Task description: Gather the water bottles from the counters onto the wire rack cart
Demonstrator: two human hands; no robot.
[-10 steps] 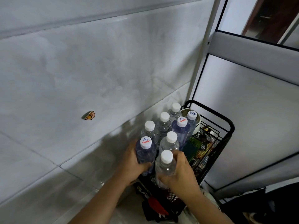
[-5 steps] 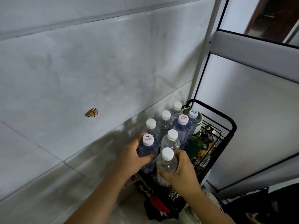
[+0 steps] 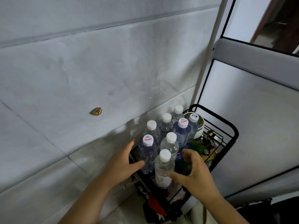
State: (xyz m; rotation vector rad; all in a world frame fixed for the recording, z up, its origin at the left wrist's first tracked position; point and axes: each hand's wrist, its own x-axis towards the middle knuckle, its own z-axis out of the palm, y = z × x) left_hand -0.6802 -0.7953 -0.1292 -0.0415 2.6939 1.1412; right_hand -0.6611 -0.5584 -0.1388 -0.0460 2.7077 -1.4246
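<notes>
Both hands open, spread either side of nearest water bottle (image 3: 163, 168) on wire rack cart (image 3: 225, 126). Left hand (image 3: 121, 162) loose, thumb touching purple-tinted bottle (image 3: 147, 152) with printed cap, just left of nearest bottle. Right hand (image 3: 193, 172) curled but gripping nothing, thumb tip at nearest bottle's label. Six more capped bottles stand upright behind nearest bottle, clustered on cart's top shelf. White bowl (image 3: 199, 126) at far end of cart. Small yellow sticker (image 3: 96, 111) on tiled wall (image 3: 80, 75), left of cart.
</notes>
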